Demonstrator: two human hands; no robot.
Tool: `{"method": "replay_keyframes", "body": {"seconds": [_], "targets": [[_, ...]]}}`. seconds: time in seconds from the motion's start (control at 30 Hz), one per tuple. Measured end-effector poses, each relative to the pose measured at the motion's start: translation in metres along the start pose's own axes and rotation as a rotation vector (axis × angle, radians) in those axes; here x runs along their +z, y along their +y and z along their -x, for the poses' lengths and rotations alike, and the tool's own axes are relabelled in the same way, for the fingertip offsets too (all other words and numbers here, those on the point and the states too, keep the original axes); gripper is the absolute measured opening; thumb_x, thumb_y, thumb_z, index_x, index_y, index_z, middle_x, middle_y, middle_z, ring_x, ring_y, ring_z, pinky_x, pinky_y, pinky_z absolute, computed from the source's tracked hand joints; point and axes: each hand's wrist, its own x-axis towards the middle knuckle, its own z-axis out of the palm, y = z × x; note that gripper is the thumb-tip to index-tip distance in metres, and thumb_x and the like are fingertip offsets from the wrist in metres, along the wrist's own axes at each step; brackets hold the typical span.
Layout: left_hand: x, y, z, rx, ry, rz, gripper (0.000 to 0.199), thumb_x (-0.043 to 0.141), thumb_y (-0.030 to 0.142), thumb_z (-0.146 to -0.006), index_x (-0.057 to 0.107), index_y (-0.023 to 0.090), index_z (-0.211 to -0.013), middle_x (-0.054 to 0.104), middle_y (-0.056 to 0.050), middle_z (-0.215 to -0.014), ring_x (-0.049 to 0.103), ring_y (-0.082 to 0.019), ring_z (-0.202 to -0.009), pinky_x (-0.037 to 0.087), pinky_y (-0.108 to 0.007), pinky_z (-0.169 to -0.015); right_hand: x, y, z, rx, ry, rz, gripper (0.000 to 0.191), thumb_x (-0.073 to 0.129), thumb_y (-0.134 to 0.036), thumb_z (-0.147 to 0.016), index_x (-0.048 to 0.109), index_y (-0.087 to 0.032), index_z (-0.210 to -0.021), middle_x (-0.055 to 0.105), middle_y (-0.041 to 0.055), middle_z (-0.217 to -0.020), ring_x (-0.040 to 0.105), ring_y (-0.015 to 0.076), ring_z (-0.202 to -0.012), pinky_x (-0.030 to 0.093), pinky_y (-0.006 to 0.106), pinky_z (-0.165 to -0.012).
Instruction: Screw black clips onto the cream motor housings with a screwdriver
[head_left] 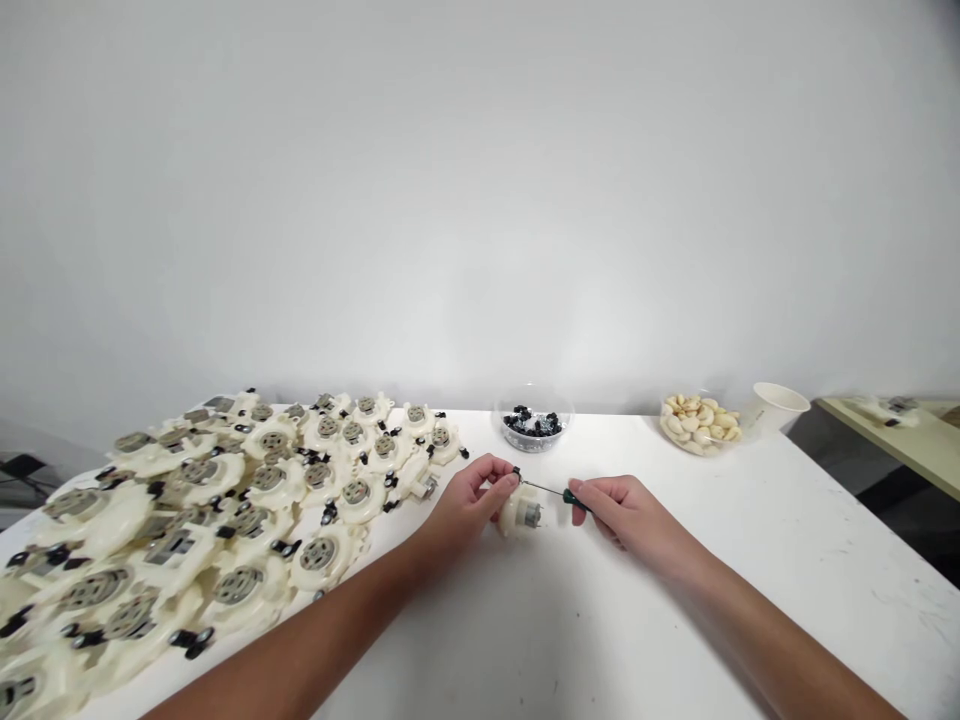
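Near the middle of the white table, my left hand (484,492) pinches a cream plastic housing (510,512) with a silver motor (531,515) on its right side. A small black part (516,471) sits at my left fingertips, on top of the housing. My right hand (619,508) is closed round the green handle of a screwdriver (571,497). The thin shaft points left, and its tip is at the black part; whether it touches a screw is too small to tell.
Many cream motor housings (319,553) are piled on the left of the white table (750,560). Behind my hands stands a clear bowl (534,440) of black and silver parts. Farther right are a clear bowl of cream pieces (701,420), a white cup (780,400) and a yellowish shelf (911,445).
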Motion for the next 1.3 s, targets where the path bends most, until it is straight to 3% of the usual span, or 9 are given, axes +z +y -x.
{"method": "replay_keyframes", "body": {"seconds": [1.3], "targets": [[0.0005, 0.0062, 0.0026, -0.040, -0.037, 0.025, 0.036, 0.065, 0.053, -0.090, 0.059, 0.018, -0.094, 0.055, 0.004, -0.071, 0.049, -0.011, -0.057, 0.040, -0.021, -0.054, -0.0039, 0.0015, -0.0014, 0.032, -0.020, -0.042, 0.057, 0.052, -0.066, -0.093, 0.069, -0.017, -0.071, 0.027, -0.0083, -0.044, 0.021, 0.0096, -0.044, 0.016, 0.027, -0.048]]}}
